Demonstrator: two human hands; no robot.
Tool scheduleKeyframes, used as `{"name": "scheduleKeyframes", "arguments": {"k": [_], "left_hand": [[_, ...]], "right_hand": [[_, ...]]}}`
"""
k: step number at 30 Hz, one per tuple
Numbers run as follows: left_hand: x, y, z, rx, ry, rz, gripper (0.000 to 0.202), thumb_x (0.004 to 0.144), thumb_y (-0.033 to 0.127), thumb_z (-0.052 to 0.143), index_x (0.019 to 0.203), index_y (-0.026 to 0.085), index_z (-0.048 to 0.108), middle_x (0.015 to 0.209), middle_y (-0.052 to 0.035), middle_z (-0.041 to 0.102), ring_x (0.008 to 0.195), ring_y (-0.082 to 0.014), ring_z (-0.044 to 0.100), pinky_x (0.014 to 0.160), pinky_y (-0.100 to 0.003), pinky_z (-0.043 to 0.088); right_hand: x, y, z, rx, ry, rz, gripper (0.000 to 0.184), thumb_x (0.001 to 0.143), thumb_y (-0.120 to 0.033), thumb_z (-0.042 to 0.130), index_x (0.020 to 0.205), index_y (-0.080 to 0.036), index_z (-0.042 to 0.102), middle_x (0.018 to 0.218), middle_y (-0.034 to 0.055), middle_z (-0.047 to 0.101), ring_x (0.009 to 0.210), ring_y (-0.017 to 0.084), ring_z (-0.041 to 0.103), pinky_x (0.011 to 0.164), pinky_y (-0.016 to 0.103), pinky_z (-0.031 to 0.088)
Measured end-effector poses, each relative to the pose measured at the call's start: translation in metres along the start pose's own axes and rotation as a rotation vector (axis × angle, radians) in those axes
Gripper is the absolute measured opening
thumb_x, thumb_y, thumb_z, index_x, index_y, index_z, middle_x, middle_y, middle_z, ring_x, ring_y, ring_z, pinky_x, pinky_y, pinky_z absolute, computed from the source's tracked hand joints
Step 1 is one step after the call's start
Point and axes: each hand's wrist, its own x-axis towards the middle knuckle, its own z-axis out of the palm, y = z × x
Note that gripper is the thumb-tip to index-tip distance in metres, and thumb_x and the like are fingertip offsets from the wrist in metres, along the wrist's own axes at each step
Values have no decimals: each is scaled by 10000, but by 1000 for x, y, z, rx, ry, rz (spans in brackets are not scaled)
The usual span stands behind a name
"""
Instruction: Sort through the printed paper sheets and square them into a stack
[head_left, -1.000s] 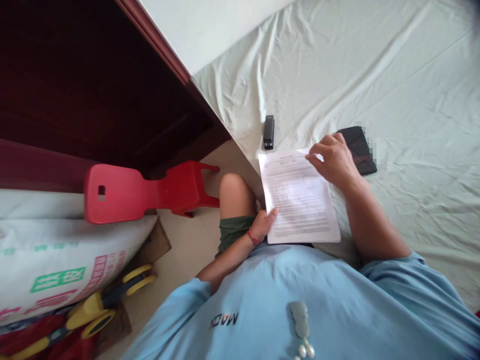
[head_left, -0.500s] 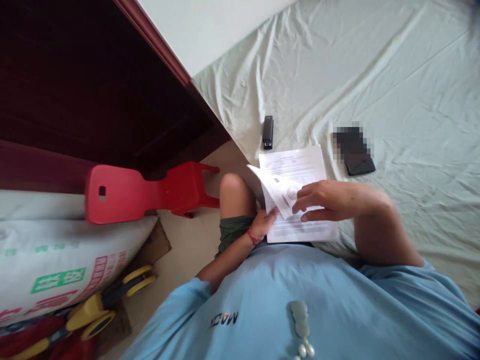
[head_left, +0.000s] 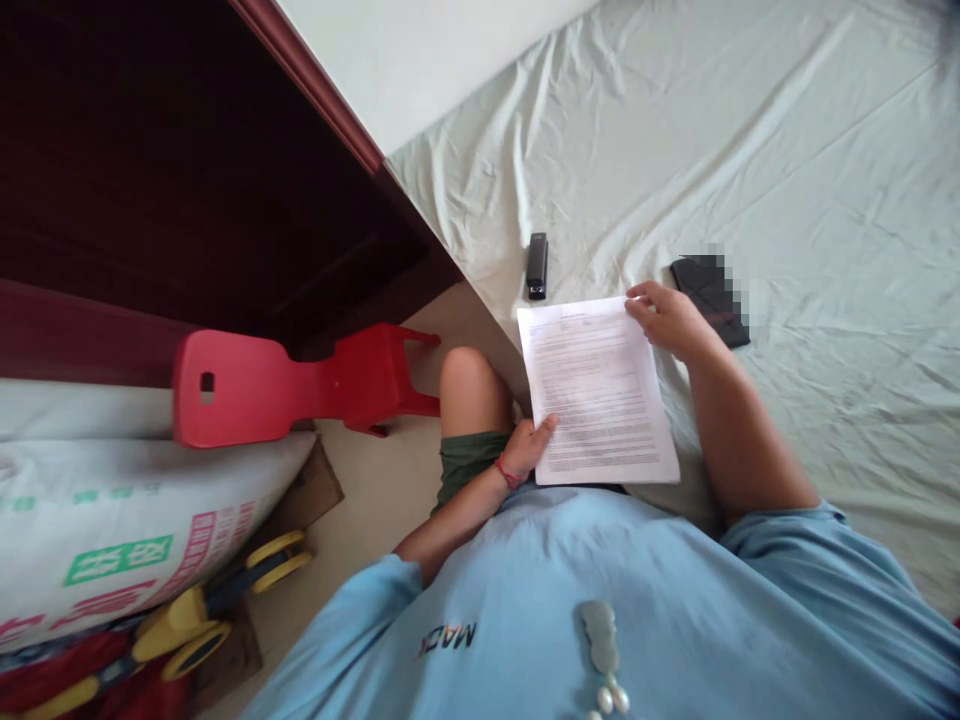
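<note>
One stuffed white sack (head_left: 135,530) with green and pink print lies at the far left, with yellow toy wheels (head_left: 196,650) just below it. Above the sack, dark red wooden furniture (head_left: 187,170) fills the upper corner. Next comes a red plastic chair (head_left: 232,390), its back toward the sack, and then the person's bare knee (head_left: 472,385) and dark green shorts (head_left: 469,465). The left hand (head_left: 527,450), a red bracelet (head_left: 510,474) at its wrist, grips the left edge of the papers (head_left: 600,400), thumb on top. This stack lies face up in front of the blue shirt (head_left: 585,560), its top sheet covered in small print. Just beyond its upper left corner is a black stapler (head_left: 537,265), apart from the pages. At the upper right corner the right hand (head_left: 664,318) pinches the papers, fingertips and thumb close together. Right of that hand, a flat black item (head_left: 701,290), partly blurred out, rests on the wrinkled pale bedsheet (head_left: 840,250).
</note>
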Motion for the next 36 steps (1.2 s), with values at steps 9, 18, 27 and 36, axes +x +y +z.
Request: {"name": "scheduleKeyframes", "arguments": {"k": [9, 18, 27, 36], "left_hand": [[0, 0, 3, -80, -5, -13, 920, 692, 919, 727, 1006, 59, 820, 1074, -201, 812, 978, -338, 775, 977, -460, 596], [-3, 6, 5, -271, 19, -69, 829, 562, 727, 950, 1055, 71, 828, 1115, -184, 813, 1061, -341, 766, 1039, -478, 579], [-1, 9, 6, -376, 83, -75, 761, 499, 582, 1030, 1042, 85, 834, 1133, -176, 814, 1044, -350, 771, 1068, -530, 569], [-10, 14, 2, -523, -32, -78, 720, 607, 521, 1001, 1147, 88, 800, 1216, -199, 790, 1200, -407, 732, 1148, -569, 514]], "right_hand": [[6, 6, 0, -342, 84, 48, 281, 891, -402, 670, 1103, -222, 706, 1020, 115, 754, 943, 288, 681, 832, 425, 531], [1, -4, -9, -423, 4, 50, 119, 901, -321, 646, 862, -225, 703, 869, 85, 736, 829, 246, 652, 707, 352, 432], [-3, -12, -11, -359, -272, -35, 199, 897, -400, 717, 842, -208, 717, 860, 91, 753, 860, 272, 699, 755, 365, 494], [-24, -36, -28, -222, -379, -176, 178, 943, -300, 608, 918, -228, 769, 914, 64, 803, 939, 276, 755, 834, 366, 561]]}}
